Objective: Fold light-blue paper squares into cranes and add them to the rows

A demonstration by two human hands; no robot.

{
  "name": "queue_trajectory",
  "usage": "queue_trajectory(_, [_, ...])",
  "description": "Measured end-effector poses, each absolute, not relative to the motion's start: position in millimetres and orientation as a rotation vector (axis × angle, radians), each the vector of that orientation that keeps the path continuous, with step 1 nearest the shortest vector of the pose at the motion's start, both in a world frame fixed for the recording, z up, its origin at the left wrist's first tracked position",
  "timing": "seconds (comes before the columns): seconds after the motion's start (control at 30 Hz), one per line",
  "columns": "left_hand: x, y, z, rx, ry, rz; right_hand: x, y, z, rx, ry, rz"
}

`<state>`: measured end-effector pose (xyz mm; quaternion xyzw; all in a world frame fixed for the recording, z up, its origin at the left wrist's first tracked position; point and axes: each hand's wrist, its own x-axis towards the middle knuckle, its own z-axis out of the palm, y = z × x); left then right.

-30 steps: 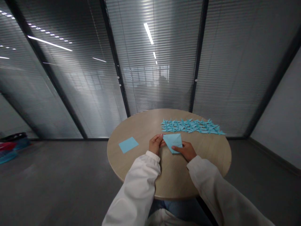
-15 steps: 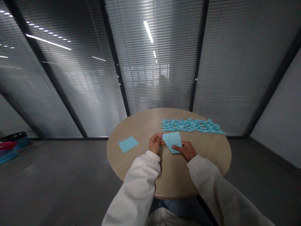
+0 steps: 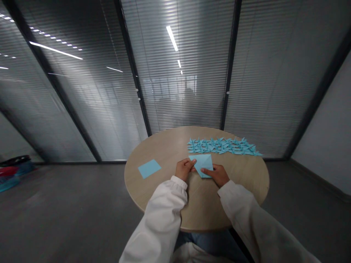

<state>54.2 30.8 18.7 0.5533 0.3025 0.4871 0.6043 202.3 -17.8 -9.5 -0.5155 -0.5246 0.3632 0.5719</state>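
We have both hands close together near the middle of the round wooden table (image 3: 161, 153), with the folded blue paper (image 3: 203, 165) between them. What has just changed is the paper's lie: it has swung from a tilted kite shape into a wider, flatter triangle, with its long edge at 12 o'clock and its point toward us at 6 o'clock. A faint crease shows across its face. The left hand (image 3: 185, 170) has moved slightly toward the paper, and its fingers now make a narrow pinch on the paper's 9 o'clock corner. The right hand (image 3: 216, 174) comes in from 3 o'clock, with its fingers lying across the lower right of the paper. This hand's grip is less clear: we cannot tell whether the thumb is underneath, so it may be pinching or only pressing down. The paper stays just above or against the tabletop, though we cannot tell whether it is touching. At about 12 o'clock from our hands, a long row of small folded paper cranes (image 3: 223, 146) lies near the far rim. At about 9 o'clock, a flat blue square of paper (image 3: 149, 168) lies alone on the table. White sleeves (image 3: 156, 223) cover both our forearms.
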Motion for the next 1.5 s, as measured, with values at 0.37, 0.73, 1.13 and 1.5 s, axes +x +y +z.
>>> queue_trajectory(0.37, [52,31,20,1.257,0.683,1.181,201,-21,-3,-1.191,-1.242,0.848])
queue_trajectory(0.73, [54,31,20,1.073,0.659,1.159,202,-20,-6,-1.181,-1.265,0.856])
queue_trajectory(1.13, [52,38,19,0.984,0.691,1.322,202,-19,-7,-1.206,-1.275,0.874])
queue_trajectory(1.5, [54,35,20,1.034,0.725,1.382,201,-18,-6,-1.228,-1.302,0.844])
